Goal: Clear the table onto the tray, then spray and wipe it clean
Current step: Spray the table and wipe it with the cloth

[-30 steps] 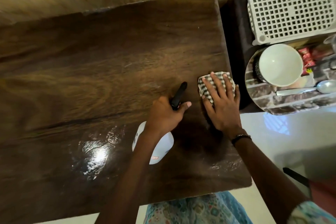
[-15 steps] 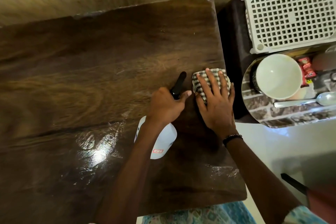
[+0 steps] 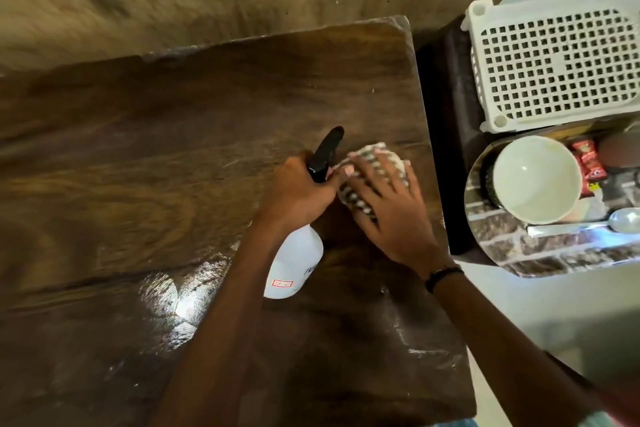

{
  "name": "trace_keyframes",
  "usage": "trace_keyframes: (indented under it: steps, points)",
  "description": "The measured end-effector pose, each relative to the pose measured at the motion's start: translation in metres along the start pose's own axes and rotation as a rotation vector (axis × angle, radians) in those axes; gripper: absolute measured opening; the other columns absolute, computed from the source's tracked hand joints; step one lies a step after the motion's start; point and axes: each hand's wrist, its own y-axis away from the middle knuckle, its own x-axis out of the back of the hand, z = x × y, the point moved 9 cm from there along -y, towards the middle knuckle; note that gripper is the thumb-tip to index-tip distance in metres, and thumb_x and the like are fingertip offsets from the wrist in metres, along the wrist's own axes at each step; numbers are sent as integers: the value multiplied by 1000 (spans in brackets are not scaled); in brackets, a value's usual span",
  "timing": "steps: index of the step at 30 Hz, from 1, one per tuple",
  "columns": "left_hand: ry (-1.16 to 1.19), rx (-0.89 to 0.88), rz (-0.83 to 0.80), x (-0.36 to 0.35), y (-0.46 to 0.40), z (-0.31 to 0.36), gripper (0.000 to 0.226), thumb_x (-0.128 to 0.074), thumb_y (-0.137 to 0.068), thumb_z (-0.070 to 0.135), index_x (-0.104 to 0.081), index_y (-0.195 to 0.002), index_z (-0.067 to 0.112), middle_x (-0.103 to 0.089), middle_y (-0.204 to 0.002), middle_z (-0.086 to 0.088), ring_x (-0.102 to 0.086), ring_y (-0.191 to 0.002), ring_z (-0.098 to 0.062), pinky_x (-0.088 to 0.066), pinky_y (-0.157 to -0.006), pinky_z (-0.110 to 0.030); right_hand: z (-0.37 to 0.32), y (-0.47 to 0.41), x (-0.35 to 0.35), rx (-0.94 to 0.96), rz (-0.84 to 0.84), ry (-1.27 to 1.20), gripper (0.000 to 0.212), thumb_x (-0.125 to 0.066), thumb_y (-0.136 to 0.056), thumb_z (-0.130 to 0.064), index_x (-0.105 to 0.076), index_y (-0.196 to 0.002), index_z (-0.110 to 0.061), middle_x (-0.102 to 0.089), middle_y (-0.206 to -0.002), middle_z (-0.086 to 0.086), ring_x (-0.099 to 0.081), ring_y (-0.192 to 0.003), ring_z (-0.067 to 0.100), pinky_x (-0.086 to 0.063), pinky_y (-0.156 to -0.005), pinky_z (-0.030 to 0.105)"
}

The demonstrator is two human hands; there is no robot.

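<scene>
Dark, wet-streaked wood of the table [image 3: 145,156] fills most of the view, and the table's right edge serves as the landmark. A checked cloth [image 3: 372,163] lies flat on the wood just inside that edge, pressed down by the right hand [image 3: 388,204], whose fingers are spread straight across it. Compared with the frame a second earlier, the cloth and the right hand are seen slightly further from the right edge and closer to the left hand, so that the left thumb tip now lies against the cloth's near corner. The left hand [image 3: 299,191] is wrapped round the neck of a white spray bottle [image 3: 298,260], fingers curled below its black trigger head [image 3: 325,152]; the grip reads the same as before, with the bottle body lying under the wrist, further from the right edge than the cloth. A bright glare patch is seen on the wet wood well away from that edge, as in the earlier frames. Beyond the right edge, the round tray [image 3: 519,243] carries a white bowl [image 3: 536,177], a spoon [image 3: 588,224] and red sachets [image 3: 588,163]. Behind the tray a white perforated basket [image 3: 554,62] is seen.
</scene>
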Motion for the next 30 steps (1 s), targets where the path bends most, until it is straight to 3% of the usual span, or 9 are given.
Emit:
trace_keyframes:
  steps: [4,7,11,15,19,25,27,30]
  points:
    - [-3,-11,-6,9,-2,4,34,-65,-82,43,-62,-97,13,-54,-68,1,-56,-72,-21,-51,-78,-37,48,-33,25,-263,74,-1,58,-34,-90,-45,-26,-147,-35,-21,-158,-6,-11,-147,25,-12,-116,57]
    - [-4,-21,-17,13,-5,5,31,-64,-83,44,-60,-96,16,-54,-69,1,-55,-69,-17,-51,-79,-39,52,-91,36,-355,119,-41,59,-29,-90,-46,-24,-148,-34,-19,-158,-5,-9,-147,27,-7,-115,59]
    - [5,-41,-19,17,-8,7,25,-63,-83,44,-57,-91,20,-53,-68,4,-53,-66,-15,-48,-75,-37,11,-136,24,-180,48,11,59,-26,-90,-46,-24,-148,-33,-16,-159,-4,-8,-147,30,-4,-114,60]
    - [15,-55,-24,22,-10,8,29,-64,-82,43,-59,-94,17,-52,-66,3,-54,-70,-20,-51,-77,-40,2,-100,16,70,36,61,53,-36,-93,-43,-32,-145,-33,-25,-157,-5,-15,-146,27,-9,-116,57]
    - [25,-37,-16,31,-14,3,29,-63,-84,42,-58,-97,17,-52,-70,2,-55,-72,-19,-52,-80,-40,56,-88,31,-48,36,77,56,-33,-93,-47,-25,-147,-36,-20,-158,-7,-12,-147,24,-13,-116,56]
    - [34,-21,39,50,-12,-12,31,-62,-84,42,-57,-101,18,-54,-76,4,-56,-74,-18,-51,-80,-38,68,-171,46,-410,125,-3,57,-36,-94,-44,-20,-149,-36,-13,-159,-7,-4,-148,27,-4,-116,56]
    - [43,-15,52,56,-10,-19,30,-62,-83,42,-56,-100,18,-53,-74,4,-55,-71,-17,-50,-78,-36,46,-196,42,-406,121,-9,57,-35,-95,-44,-19,-149,-36,-11,-160,-7,-3,-148,28,-1,-116,56]
    - [34,-14,50,61,-8,-24,29,-63,-83,41,-56,-99,17,-54,-76,3,-56,-79,-21,-50,-82,-39,0,-207,28,-235,80,17,55,-33,-96,-45,-20,-148,-37,-14,-159,-7,-4,-148,27,-2,-115,57]
